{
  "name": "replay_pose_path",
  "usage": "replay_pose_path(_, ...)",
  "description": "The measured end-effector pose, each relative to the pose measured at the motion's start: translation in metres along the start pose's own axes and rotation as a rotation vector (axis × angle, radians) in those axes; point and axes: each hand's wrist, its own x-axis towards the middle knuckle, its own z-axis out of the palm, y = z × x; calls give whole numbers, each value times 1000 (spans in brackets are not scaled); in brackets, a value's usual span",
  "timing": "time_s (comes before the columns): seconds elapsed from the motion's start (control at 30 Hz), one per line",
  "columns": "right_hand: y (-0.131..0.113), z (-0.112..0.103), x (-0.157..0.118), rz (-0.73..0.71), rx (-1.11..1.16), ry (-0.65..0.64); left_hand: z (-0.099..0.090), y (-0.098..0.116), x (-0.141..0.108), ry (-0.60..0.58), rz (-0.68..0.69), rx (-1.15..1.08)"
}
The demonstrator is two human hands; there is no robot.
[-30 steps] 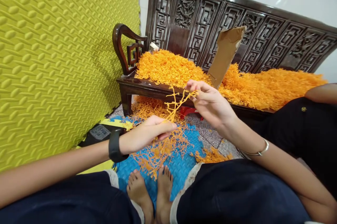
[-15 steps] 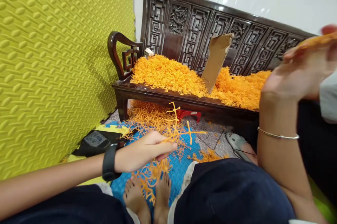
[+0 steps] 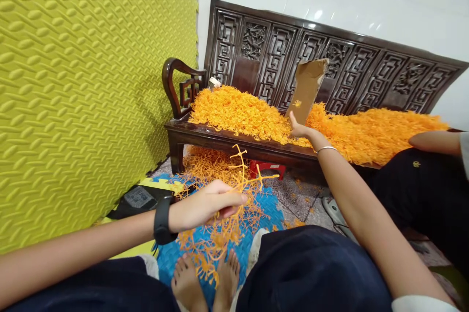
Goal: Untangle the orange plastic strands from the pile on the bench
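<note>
Between the thumb and fingers of my left hand (image 3: 216, 202) is a branching orange plastic sprue (image 3: 242, 170), its thin arms sticking up and to the right. My right hand (image 3: 301, 130) reaches out over the front of the bench seat, fingers apart, with nothing seen in it. Just above it, a small orange plastic piece (image 3: 297, 103) shows against an upright cardboard flap (image 3: 308, 84). A large heap of small orange pieces (image 3: 238, 111) covers the seat left of the flap, and a second heap (image 3: 381, 131) lies to its right.
The dark carved wooden bench (image 3: 234, 142) stands against a white wall. Bare orange sprues (image 3: 205, 165) lie beneath it and across the blue mat (image 3: 271, 204). A red stool (image 3: 269, 169) is under the bench. Another person's arm (image 3: 436, 142) and dark-clothed leg are at the right. Yellow foam matting (image 3: 91, 82) rises at left.
My right hand has swung from the upper right down and left to the bench by the cardboard. The small orange piece now shows before the flap. My left hand keeps hold of the sprue.
</note>
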Motion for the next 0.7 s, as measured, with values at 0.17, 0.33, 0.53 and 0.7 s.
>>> replay_pose_path(0.17,-33,8,-11,-60,195,-166,1,5,2,56,32,-260)
replay_pose_path(0.33,-117,-3,-58,-325,691,221,3,8,4,48,83,-533)
replay_pose_path(0.53,-188,-2,-153,-704,560,90,6,10,5,62,140,-697)
replay_pose_path(0.7,-197,15,-167,-863,284,135,11,5,6,72,211,-666)
